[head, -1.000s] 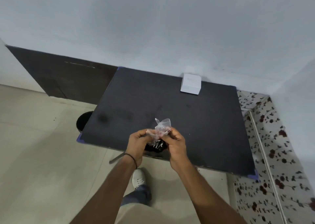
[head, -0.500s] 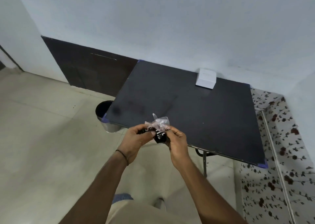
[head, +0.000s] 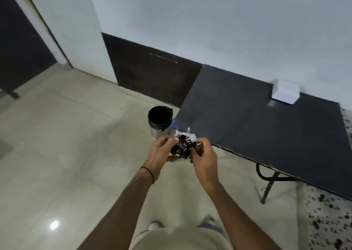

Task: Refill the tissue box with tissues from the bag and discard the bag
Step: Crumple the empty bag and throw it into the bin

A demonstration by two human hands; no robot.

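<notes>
A crumpled plastic bag (head: 184, 145), clear with black printed parts, is squeezed between both hands in front of my body. My left hand (head: 162, 151) grips its left side and my right hand (head: 204, 154) its right side. The hands hover above the floor just off the near left corner of the black table (head: 257, 129). A white tissue box (head: 285, 94) stands at the far edge of that table by the wall. A round metal bin (head: 159, 121) with a black liner stands on the floor, a little beyond and left of my hands.
Pale tiled floor (head: 66, 154) spreads out to the left. A dark door (head: 21, 46) is at the far left and a dark cabinet (head: 152, 76) lines the wall behind the bin. A flower-patterned cloth (head: 331, 227) lies at the right, beneath the table.
I have stepped back and turned left, so the table slid right and the bin came fully into view. The bag is crushed smaller between my hands.
</notes>
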